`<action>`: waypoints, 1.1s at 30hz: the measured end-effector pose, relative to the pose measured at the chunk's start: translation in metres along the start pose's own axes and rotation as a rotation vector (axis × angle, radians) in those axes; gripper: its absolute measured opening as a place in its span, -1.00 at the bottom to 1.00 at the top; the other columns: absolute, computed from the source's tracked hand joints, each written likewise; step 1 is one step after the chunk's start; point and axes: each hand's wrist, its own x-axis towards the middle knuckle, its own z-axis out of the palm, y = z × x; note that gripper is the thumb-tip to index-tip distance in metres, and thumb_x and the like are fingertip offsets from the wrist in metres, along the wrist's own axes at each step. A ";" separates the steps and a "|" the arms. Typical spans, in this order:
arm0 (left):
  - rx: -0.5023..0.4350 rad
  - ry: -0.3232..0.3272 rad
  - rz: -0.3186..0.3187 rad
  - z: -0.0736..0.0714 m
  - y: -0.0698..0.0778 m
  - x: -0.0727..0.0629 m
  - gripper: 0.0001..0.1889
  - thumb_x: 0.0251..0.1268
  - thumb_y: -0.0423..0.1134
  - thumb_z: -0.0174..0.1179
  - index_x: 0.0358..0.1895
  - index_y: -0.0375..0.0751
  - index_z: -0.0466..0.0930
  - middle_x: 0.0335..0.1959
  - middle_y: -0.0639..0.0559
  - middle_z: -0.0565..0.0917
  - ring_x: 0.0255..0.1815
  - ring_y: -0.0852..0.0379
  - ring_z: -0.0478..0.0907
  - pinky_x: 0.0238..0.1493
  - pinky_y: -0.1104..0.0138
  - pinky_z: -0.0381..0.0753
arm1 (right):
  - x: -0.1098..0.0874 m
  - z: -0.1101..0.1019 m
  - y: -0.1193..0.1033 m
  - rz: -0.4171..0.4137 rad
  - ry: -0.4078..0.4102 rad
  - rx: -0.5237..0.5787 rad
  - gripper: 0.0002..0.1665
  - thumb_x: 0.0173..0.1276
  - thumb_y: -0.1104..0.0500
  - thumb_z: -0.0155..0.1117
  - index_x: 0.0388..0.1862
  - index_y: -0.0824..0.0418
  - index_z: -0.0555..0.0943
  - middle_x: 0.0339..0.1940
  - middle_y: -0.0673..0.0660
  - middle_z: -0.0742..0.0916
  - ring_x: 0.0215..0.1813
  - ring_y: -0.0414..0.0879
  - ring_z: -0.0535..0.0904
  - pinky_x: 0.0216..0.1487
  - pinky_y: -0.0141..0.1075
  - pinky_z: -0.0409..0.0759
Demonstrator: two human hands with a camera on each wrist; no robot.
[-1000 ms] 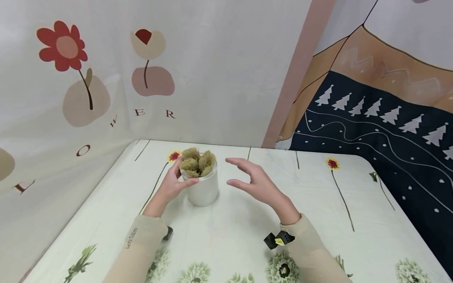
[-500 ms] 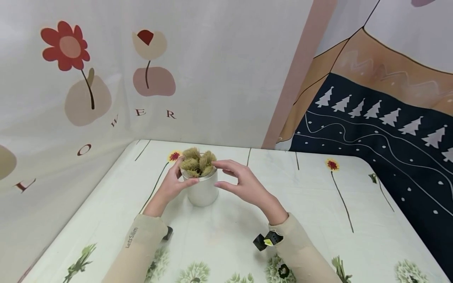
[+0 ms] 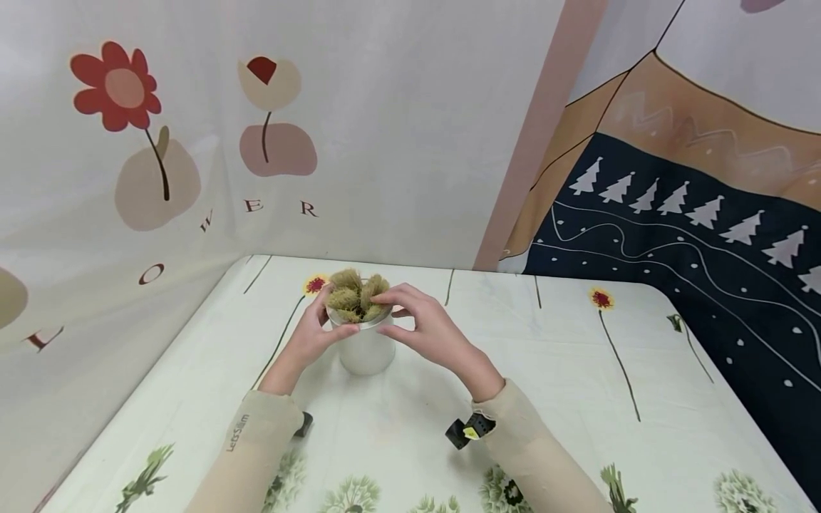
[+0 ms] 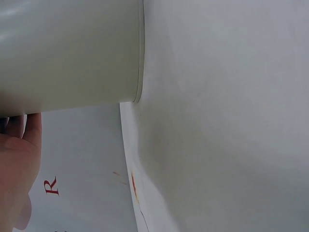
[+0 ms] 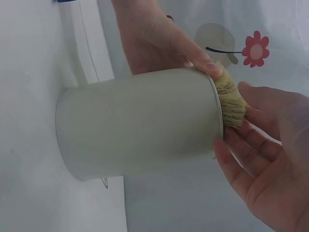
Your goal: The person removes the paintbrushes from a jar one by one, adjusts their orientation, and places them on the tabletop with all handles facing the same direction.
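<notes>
A smooth, pale-white cylindrical canister (image 3: 368,354), seemingly of metal or hard plastic, is stood on the white flower-printed desk (image 3: 551,363), near the pale backdrop (image 3: 398,178) and between the two hands. Several bushy, yellow-green tufts (image 3: 346,296) of dried, grass-like fibre are bunched in its mouth. Their lower ends are hidden by the wall, by which the bunch is presumably kept together and upright.

The canister is gripped near its top by the left hand (image 3: 312,333): the thumb is laid at the near side of the rim (image 5: 218,107) and the fingers are wrapped round the far left side, probably so that it is steadied while the tufts are handled. The right hand (image 3: 432,329) is held fairly wide, thumb and fingers apart, with a fingertip set against the rightmost tuft; access from above seems to be favoured by this placing. Whether the rim is touched by its thumb cannot be told.

The canister's long axis is kept vertical, base flat and mouth upward; only by the turned wrist views is it shown lying sideways. The tufts are pointed up and slightly outward.
</notes>
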 end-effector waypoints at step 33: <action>-0.006 0.000 -0.003 0.000 0.000 -0.001 0.23 0.15 0.14 0.42 0.59 -0.39 -0.26 0.64 -0.35 -0.20 0.64 -0.35 -0.22 0.62 -0.17 -0.09 | 0.014 0.010 0.003 -0.061 0.172 -0.150 -0.81 0.37 0.24 0.34 -0.06 0.13 0.72 -0.18 0.01 0.81 -0.17 -0.15 0.73 -0.07 -0.32 0.75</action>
